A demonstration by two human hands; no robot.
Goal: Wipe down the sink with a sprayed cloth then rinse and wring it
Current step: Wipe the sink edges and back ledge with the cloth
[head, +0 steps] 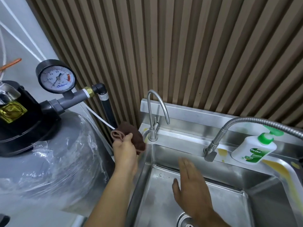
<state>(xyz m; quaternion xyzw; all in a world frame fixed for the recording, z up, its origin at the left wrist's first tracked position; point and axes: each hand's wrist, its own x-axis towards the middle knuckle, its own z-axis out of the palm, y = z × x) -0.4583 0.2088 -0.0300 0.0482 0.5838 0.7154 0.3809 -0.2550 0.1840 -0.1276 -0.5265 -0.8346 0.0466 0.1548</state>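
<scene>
Two hands up: left hand (125,149) clutching brown cloth (131,135) beside sink (268,182) corner, right hand (191,182) flat, empty over basin. Risk: smearing yellow stains (282,171) around, knocking soap bottle (253,149).

utility washroom | steel sink (229,190) | pressure gauge (56,77) | filter tank (54,153)
</scene>
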